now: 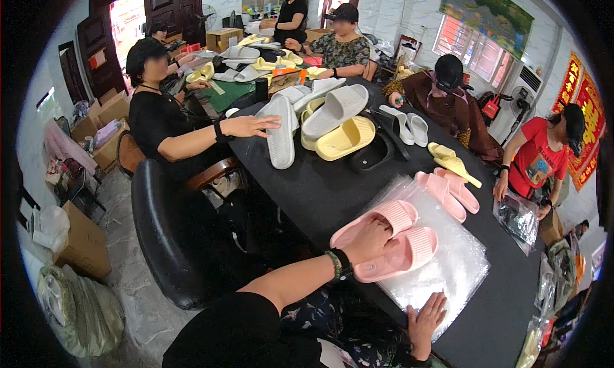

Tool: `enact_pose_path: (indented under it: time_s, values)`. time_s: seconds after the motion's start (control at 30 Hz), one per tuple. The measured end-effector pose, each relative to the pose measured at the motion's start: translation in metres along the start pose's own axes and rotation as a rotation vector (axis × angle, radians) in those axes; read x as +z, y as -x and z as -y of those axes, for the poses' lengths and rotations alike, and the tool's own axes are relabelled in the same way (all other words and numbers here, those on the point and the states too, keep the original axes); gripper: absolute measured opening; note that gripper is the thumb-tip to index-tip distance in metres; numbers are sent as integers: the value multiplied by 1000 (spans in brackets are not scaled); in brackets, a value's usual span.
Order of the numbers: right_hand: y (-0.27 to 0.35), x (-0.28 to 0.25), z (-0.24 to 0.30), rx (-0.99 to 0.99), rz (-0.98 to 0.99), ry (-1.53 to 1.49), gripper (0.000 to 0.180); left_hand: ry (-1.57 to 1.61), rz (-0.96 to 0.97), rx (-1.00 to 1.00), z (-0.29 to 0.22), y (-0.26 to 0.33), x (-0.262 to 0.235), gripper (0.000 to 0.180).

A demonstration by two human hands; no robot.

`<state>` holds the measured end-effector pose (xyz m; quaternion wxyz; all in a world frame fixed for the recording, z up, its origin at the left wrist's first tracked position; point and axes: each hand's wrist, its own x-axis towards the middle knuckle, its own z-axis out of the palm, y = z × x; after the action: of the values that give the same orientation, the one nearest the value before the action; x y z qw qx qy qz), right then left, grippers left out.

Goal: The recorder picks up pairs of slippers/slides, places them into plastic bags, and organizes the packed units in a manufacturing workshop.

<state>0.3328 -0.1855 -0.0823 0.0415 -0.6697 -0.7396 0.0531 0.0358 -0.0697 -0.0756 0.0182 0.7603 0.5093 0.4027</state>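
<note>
My left hand (369, 239) grips a pair of pink slippers (400, 240) lying side by side on a stack of clear plastic bags (448, 272) on the long black table (320, 189). My right hand (425, 318) lies flat with spread fingers on the near edge of the plastic bags. A beaded bracelet and a dark band sit on my left wrist. Another pink pair (449, 192) lies on the far end of the plastic.
Several people sit around the table. A person at the left rests a hand (251, 126) on a white slipper (280, 134). White and yellow slippers (339, 121) are piled mid-table. A black chair (169, 233) stands at my left. Cardboard boxes (83, 243) line the floor.
</note>
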Motion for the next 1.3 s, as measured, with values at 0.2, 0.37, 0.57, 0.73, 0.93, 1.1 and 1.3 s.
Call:
enact_pose_path:
  time_s: [0.2, 0.37, 0.57, 0.73, 0.93, 1.1, 1.3]
  values:
    - [0, 3, -1, -10, -41, 16, 90, -4, 31, -19, 3, 1, 1, 37]
    - [0, 7, -8, 11, -23, 56, 88, -3, 21, -11, 1, 2, 4, 37]
    - [-3, 14, -16, -8, -53, 71, 87, -53, 19, -13, -6, 2, -6, 35]
    - [-3, 10, -5, -10, -46, 88, 82, -64, 11, -30, 3, 5, -1, 36]
    - [-5, 19, -15, -14, -68, 145, 80, -96, -2, -31, 1, 4, -2, 36]
    - [-4, 16, -15, -19, -129, 137, 79, -72, 32, -23, 0, 1, -1, 36]
    - [-2, 17, -9, -35, -107, 112, 83, -31, 49, -23, 6, 3, 2, 37]
